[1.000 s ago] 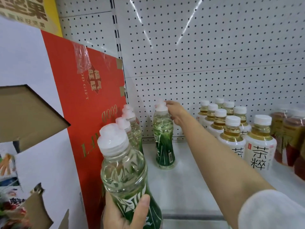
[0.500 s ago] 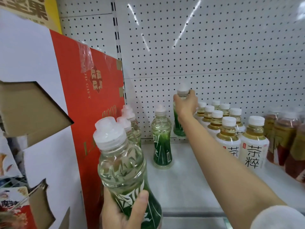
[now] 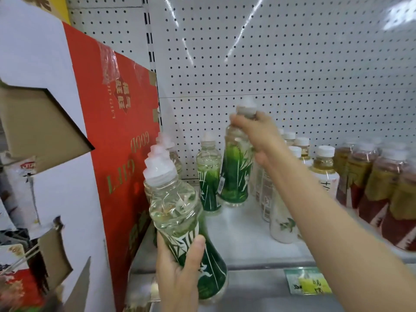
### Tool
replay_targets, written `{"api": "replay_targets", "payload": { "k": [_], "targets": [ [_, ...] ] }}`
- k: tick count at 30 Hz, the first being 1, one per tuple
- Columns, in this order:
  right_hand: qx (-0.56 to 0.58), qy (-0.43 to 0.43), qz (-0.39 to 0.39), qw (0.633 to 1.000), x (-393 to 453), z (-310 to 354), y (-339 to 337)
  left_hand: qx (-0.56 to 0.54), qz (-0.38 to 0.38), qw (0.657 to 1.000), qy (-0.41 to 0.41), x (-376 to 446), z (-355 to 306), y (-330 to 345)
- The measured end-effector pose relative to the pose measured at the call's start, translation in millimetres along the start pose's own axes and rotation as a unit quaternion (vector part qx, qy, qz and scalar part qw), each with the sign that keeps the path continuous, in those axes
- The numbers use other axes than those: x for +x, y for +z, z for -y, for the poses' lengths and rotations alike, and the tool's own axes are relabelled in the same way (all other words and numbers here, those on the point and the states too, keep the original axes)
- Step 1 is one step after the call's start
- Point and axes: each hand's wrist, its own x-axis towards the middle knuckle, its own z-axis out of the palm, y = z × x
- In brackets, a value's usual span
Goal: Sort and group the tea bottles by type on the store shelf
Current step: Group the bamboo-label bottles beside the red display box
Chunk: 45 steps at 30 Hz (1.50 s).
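Right hand (image 3: 258, 136) outstretched, grip closed on lifted green bottle (image 3: 236, 174); left hand (image 3: 180, 266) clasps another bottle (image 3: 180, 217).

Bright, pegboard (image 3: 281, 64) glare, motion blur

Single head view; looks forward, slightly down at shelf (image 3: 247, 239); close range; edges apparently motion-blurred.

Shop: white pegboard back wall (image 3: 292, 64), shelf (image 3: 243, 239) of grouped drink bottles (image 3: 324, 167), price tag (image 3: 308, 282) on near edge.
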Motion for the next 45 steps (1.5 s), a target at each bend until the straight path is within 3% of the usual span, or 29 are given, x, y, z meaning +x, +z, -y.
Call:
{"api": "replay_targets", "payload": {
  "k": [5, 12, 17, 23, 27, 30, 32, 35, 38, 42, 43, 45],
  "targets": [
    [-0.043, 0.064, 0.062, 0.995, -25, -51, 18, -0.003, 0.025, 1.000, -0.015, -3, 6, -1],
    [-0.110, 0.046, 0.026, 0.993, -28, -80, 41, 0.039, 0.035, 0.999, -0.005, -6, 4, -1],
    [-0.092, 0.073, 0.092, 0.989, -38, -95, 18, 0.070, 0.083, 0.994, -0.004, 1, -5, 8],
    [-0.165, 0.008, 0.113, 0.980, -51, -119, -1, 0.128, 0.139, 0.982, 0.003, 33, 1, 41],
    [-0.073, 0.073, 0.120, 0.987, -57, -122, -19, 0.164, 0.146, 0.976, 0.005, 51, 16, 54],
    [0.008, 0.095, 0.168, 0.981, -85, -129, -33, 0.159, 0.153, 0.975, -0.009, 59, 25, 57],
    [0.007, 0.079, 0.207, 0.975, -104, -137, -34, 0.164, 0.165, 0.973, -0.013, 60, 28, 58],
    [-0.087, 0.011, 0.208, 0.974, -117, -147, -21, 0.178, 0.173, 0.969, -0.007, 58, 30, 59],
    [-0.172, -0.065, 0.178, 0.967, -121, -153, -15, 0.230, 0.146, 0.962, 0.032, 48, 27, 47],
    [-0.157, -0.026, 0.117, 0.980, -121, -154, -18, 0.249, -0.055, 0.958, 0.131, 18, 21, 9],
    [-0.174, -0.029, 0.088, 0.980, -120, -152, -17, 0.251, -0.094, 0.956, 0.116, 18, 23, -1],
    [-0.215, -0.032, 0.051, 0.975, -122, -149, -12, 0.283, -0.099, 0.953, 0.044, 29, 29, -17]
  ]
}}
